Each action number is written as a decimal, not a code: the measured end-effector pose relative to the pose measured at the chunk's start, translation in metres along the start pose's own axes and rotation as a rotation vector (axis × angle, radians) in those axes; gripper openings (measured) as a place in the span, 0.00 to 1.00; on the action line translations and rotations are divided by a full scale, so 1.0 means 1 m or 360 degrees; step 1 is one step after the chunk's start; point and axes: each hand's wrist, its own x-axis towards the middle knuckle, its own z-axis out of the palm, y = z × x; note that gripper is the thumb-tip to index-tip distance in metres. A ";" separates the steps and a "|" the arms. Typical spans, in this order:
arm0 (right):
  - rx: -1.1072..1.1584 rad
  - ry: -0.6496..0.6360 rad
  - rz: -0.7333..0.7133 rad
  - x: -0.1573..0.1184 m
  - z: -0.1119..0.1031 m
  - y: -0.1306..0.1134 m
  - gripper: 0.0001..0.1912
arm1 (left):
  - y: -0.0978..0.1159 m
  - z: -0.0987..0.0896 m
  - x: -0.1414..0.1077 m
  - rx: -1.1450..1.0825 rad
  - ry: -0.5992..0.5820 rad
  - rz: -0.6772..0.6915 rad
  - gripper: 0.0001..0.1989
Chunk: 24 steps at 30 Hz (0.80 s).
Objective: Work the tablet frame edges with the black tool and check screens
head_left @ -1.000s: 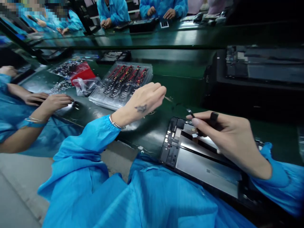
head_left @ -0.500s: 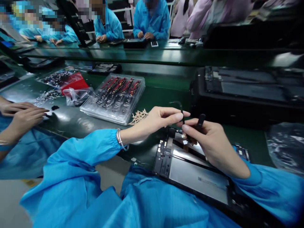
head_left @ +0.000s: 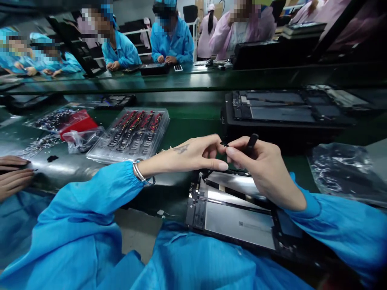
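Pinched a small dark part (head_left: 224, 144) in the right hand (head_left: 267, 169) above the opened device (head_left: 232, 225), with left hand (head_left: 199, 155) half-curled close by, grip unclear; looked light, fragile, best edge-held.

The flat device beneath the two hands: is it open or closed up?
Open: no cover hides the inside of the device; its silvery panel and small dark parts show.
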 end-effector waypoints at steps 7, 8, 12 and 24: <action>0.0215 0.0097 0.0107 -0.003 0.003 -0.003 0.11 | 0.007 0.013 -0.001 0.1558 0.0973 0.0864 0.08; 0.0206 0.0105 0.0094 -0.003 0.004 -0.003 0.12 | 0.008 0.015 0.000 0.1666 0.0994 0.0901 0.08; 0.0143 0.0109 0.0048 -0.005 0.004 -0.003 0.12 | 0.013 0.020 0.003 0.1775 0.0984 0.0848 0.07; 0.0130 0.0074 0.0014 -0.017 0.005 -0.011 0.11 | 0.027 0.022 -0.001 0.1836 0.0929 0.0776 0.13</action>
